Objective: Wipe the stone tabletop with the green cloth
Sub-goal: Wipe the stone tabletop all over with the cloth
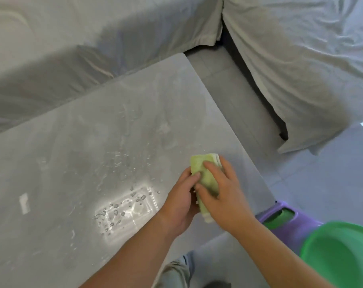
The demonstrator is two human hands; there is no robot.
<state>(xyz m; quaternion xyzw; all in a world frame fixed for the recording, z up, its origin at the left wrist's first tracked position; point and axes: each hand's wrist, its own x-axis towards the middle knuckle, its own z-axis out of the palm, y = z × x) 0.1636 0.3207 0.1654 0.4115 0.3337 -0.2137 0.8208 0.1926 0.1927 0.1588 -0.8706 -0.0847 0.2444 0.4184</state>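
Folded, nubby green cloth [205, 179] pinched between left hand [181, 202] and right hand [224, 194] over smooth grey stone desk [93, 142], water-beaded.

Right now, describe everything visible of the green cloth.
The green cloth is pale green and looks like soft towelling. It is folded into a thick oblong, with whitish layered edges showing at its far and near ends. It sits near the right edge of the wet stone tabletop. The left hand grips its left side. The right hand covers its right side, with thumb and forefinger laid across the top.
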